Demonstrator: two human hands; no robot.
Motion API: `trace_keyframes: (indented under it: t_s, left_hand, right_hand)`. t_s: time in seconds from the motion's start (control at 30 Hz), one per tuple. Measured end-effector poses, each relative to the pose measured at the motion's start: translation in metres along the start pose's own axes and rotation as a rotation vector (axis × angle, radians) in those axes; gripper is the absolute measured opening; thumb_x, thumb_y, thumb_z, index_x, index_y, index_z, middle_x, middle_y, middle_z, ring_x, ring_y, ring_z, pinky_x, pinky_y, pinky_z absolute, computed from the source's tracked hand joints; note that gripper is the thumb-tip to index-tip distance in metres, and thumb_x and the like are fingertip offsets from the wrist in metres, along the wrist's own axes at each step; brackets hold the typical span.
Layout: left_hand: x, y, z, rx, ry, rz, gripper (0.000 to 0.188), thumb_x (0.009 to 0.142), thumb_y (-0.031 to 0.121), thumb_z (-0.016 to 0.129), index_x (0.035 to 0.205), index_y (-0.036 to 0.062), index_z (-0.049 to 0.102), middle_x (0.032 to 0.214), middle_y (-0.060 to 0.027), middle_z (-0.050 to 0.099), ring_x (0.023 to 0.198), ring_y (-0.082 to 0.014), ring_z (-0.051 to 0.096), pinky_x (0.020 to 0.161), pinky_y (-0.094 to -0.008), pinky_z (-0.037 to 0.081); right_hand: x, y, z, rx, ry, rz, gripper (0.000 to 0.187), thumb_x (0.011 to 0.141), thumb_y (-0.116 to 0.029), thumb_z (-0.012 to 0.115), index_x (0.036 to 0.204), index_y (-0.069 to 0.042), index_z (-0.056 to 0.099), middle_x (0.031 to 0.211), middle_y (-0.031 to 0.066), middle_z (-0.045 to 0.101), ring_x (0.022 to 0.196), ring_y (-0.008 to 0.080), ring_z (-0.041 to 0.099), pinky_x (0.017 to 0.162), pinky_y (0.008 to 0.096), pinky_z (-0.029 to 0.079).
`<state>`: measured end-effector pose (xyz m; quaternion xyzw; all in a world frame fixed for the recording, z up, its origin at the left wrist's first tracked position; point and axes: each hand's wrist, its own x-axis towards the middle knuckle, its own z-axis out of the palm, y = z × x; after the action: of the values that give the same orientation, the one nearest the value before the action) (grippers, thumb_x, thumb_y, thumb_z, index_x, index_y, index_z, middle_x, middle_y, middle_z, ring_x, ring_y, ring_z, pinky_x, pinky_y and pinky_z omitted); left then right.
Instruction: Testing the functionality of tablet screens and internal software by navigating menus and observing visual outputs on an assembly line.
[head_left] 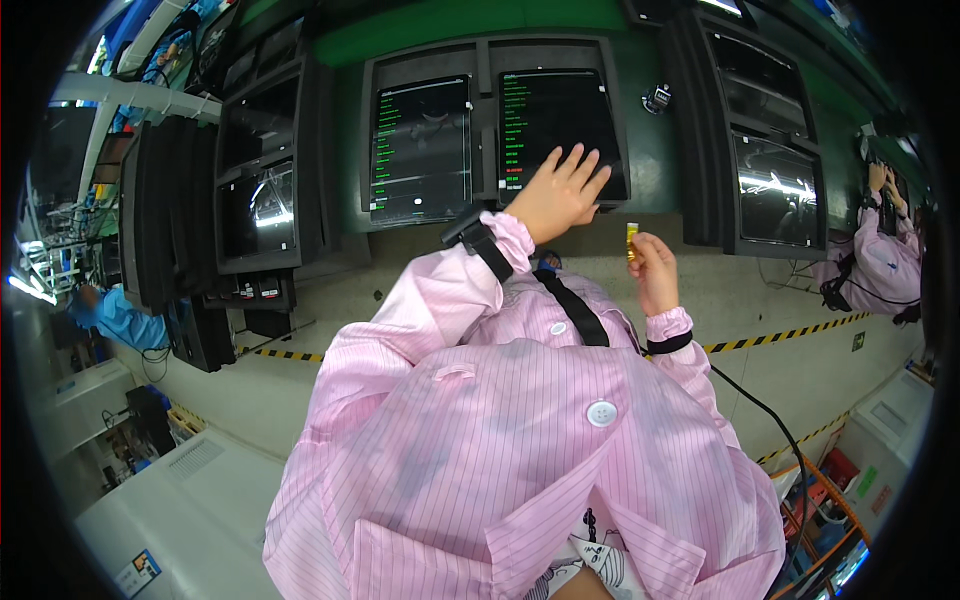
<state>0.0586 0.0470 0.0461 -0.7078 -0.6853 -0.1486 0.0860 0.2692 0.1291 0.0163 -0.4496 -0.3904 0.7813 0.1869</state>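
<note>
My left hand [562, 195] is open, its fingers spread over the lower right part of a dark tablet screen [550, 115] showing green text lines and one red line. Whether the fingertips press the glass I cannot tell. Next to it on the left lies a second lit tablet [425, 150] with similar green lines. Both tablets sit in a dark two-slot tray [484, 130]. My right hand [655, 272] is just off the bench's front edge, pinching a small gold-yellow strip [632, 240] with a pale upper end.
A small black-and-white object [657, 98] lies on the green bench [650, 160] right of the tray. Stacked trays with tablets flank it at right [772, 190] and left [257, 210]. A black cable [770, 415] hangs at my right. Co-workers in pink [885, 255] and blue [130, 318] are at the sides.
</note>
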Motion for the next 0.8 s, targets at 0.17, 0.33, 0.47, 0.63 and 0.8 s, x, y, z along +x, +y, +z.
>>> trace_keyframes:
  t_s: [0.17,0.33,0.47,0.63,0.8]
  left_hand:
    - [0.049,-0.037,-0.073,-0.244,0.070,-0.010,0.041,0.080,0.024,0.065,0.116,0.0046,0.060,0.112,-0.0153,0.064,0.097,-0.0309,0.064,0.080,-0.0374,0.054]
    - [0.071,-0.049,-0.106,-0.389,-0.096,-0.076,0.034,0.084,0.024,0.060,0.113,0.0075,0.065,0.093,-0.0147,0.069,0.079,-0.0324,0.066,0.073,-0.0368,0.053]
    - [0.077,-0.053,-0.103,-0.379,-0.087,-0.037,0.033,0.085,0.026,0.057,0.112,0.0083,0.066,0.090,-0.0160,0.068,0.076,-0.0327,0.066,0.071,-0.0369,0.053]
    - [0.086,-0.059,-0.101,-0.373,-0.102,-0.027,0.034,0.085,0.027,0.057,0.112,0.0084,0.066,0.088,-0.0171,0.068,0.074,-0.0329,0.066,0.071,-0.0379,0.053]
    - [0.092,-0.059,-0.108,-0.378,-0.143,-0.078,0.035,0.084,0.032,0.061,0.108,0.0071,0.067,0.084,-0.0168,0.068,0.078,-0.0338,0.066,0.075,-0.0401,0.052]
  right_hand:
    - [0.005,-0.009,-0.014,0.087,0.039,-0.088,0.007,0.088,-0.015,0.064,0.088,-0.008,0.062,0.066,-0.0048,0.052,0.054,0.0046,0.046,0.050,0.0190,0.035]
    - [0.003,-0.011,-0.007,0.030,0.035,-0.087,0.007,0.088,-0.015,0.064,0.087,-0.009,0.063,0.070,-0.0037,0.057,0.057,0.0044,0.048,0.052,0.0185,0.038]
    - [0.004,-0.007,-0.004,0.006,-0.003,-0.068,0.006,0.088,-0.015,0.063,0.086,-0.009,0.062,0.072,-0.0032,0.058,0.058,0.0044,0.048,0.054,0.0187,0.039]
    - [0.002,-0.006,-0.004,-0.013,0.001,-0.068,0.006,0.088,-0.014,0.063,0.086,-0.008,0.062,0.073,-0.0031,0.058,0.059,0.0044,0.048,0.055,0.0191,0.039]
    - [0.002,-0.003,-0.007,-0.013,0.031,-0.066,0.006,0.088,-0.014,0.063,0.086,-0.008,0.062,0.072,-0.0031,0.058,0.059,0.0045,0.049,0.055,0.0190,0.040]
